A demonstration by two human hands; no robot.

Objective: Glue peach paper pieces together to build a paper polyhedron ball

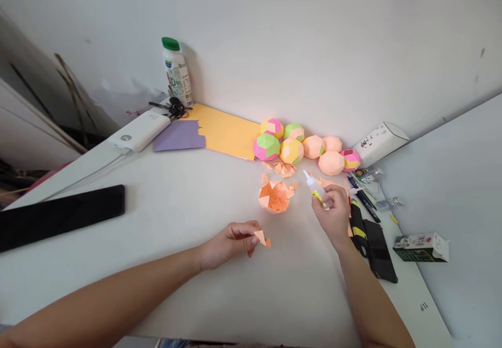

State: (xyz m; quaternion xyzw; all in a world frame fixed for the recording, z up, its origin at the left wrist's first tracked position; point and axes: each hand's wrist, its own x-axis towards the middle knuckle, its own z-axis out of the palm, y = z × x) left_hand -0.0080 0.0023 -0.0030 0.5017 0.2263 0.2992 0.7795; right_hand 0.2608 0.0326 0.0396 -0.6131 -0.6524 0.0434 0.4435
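Between the left hand (pixel 231 243) fingers sits a pinched orange paper piece (pixel 261 238), tip out, probably for gluing. Right hand (pixel 333 214) fingers wrap the glue bottle (pixel 316 190), nozzle tilted toward the half-built paper ball (pixel 274 197).

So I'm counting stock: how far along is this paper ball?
Done: seven balls sit by the wall. In hand: left hand pinches a folded piece, right hand holds glue. Left: the half shell is open, loose pieces unused.
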